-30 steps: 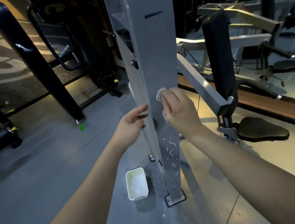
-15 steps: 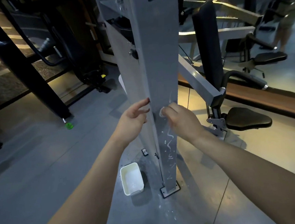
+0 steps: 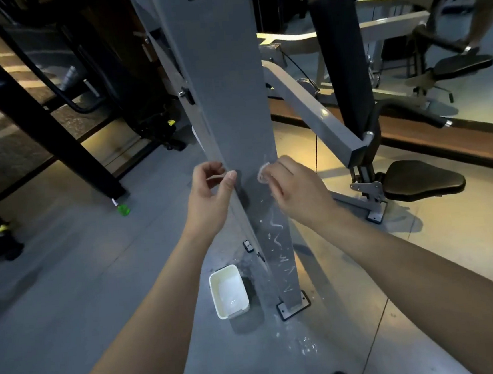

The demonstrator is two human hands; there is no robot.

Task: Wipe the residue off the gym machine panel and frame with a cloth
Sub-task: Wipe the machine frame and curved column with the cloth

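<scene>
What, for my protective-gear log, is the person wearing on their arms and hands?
Nothing that shows. The left hand and right hand are ungloved, with no rings seen. The left forearm and right forearm are bare up to the picture's edge: no sleeves, watch or wristbands in view.

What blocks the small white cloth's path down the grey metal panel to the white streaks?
Nothing visible: bare grey metal panel separates small white cloth from white residue streaks; left hand holds its edge.
</scene>
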